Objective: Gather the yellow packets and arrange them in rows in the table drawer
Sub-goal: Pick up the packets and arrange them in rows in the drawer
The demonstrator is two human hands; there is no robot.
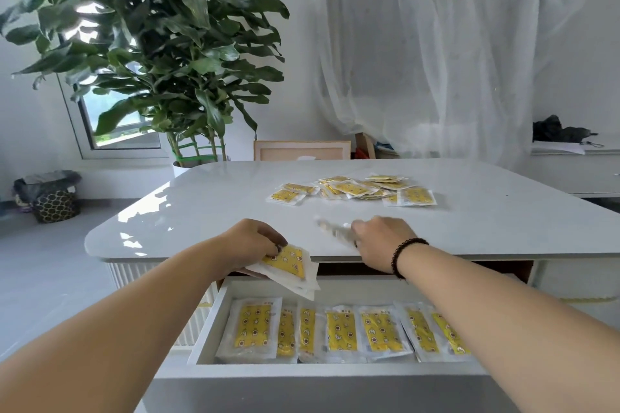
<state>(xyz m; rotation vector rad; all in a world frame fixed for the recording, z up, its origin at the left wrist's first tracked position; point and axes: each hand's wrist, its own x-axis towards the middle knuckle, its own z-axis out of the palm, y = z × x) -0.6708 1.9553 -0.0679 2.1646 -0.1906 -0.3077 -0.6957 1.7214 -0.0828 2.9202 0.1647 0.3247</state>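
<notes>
Behind the white table (235,211), a leafy plant (151,43) stands. Below the table's near edge the open drawer (335,285) holds a row of yellow packets (339,332). More packets lie loose in a heap (355,189) on the tabletop. The left hand (255,241) pinches a small stack (288,266) just over the drawer; the right hand (382,238) grips a blurred packet (335,230) on the table.

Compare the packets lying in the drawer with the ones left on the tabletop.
The packets in the drawer lie side by side in one row, overlapping at their edges; the packets on the tabletop sit in a loose, jumbled pile. The drawer row points one way, long sides toward the camera; the tabletop pile points every way. The drawer row lies near the person, below the table edge; the pile lies far across it. Both are clear-edged packets with yellow patterned fronts.
</notes>
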